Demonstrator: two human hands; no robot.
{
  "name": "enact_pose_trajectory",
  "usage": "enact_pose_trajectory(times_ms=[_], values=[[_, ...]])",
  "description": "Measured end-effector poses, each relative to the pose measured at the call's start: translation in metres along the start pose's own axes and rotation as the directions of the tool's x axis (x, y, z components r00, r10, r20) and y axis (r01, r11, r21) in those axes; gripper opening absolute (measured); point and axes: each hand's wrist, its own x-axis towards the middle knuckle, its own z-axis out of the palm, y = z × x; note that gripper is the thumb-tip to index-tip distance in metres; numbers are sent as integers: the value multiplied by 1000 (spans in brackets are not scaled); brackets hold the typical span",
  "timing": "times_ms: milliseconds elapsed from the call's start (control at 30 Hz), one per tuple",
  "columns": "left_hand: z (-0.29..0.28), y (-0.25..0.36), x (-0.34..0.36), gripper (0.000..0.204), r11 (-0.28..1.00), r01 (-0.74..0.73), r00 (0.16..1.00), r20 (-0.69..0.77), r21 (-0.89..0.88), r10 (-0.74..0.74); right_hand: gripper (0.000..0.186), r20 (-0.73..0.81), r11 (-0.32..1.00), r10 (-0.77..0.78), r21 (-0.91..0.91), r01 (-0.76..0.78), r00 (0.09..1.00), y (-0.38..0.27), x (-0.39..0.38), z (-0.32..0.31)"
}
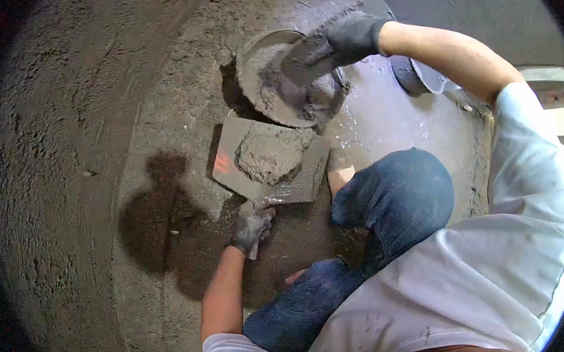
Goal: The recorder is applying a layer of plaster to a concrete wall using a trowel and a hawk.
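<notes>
My left hand [252, 229], in a dark grey glove, is closed round the handle under a flat mortar hawk [232, 140]. A mound of grey mortar [271, 157] lies on the hawk's middle. My right hand [356, 37], also gloved, grips a long plastering trowel [309, 56] from above; its handle is hidden by the glove. The trowel's lower end reaches over the mouth of a round bucket [243, 74], and the far end sticks out past my wrist. Wet mortar lines the bucket. The hawk's far edge is close beside the bucket's near rim.
A second, smaller bucket [424, 78] lies or stands under my right forearm, partly hidden. The floor [382, 116] is wet and shiny. On the left a wide, rough mortar surface [65, 158] bears my shadow. My bent knees [400, 187] are just right of the hawk.
</notes>
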Motion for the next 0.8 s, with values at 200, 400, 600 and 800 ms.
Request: enact_pose_trajectory(times_ms=[200, 400, 600, 800], values=[[-5, -29, 0, 33, 915, -102, 958, -211, 389, 196, 45, 239, 834, -295, -409, 371, 925, -19, 35, 56], [15, -32, 6, 33, 971, 15, 986, -164, 240, 26, 43, 412, 383, -659, -537, 752, 629, -96, 13, -88], [29, -17, -12, 40, 941, 38, 975, -220, 337, 40, 30, 143, 682, -648, -327, 654, 748, -70, 31, -23], [6, 91, -136, 32, 980, 155, 860, -471, -128, -198, 29, -145, 760, -639, -268, 592, 755, -110, 2, -189]])
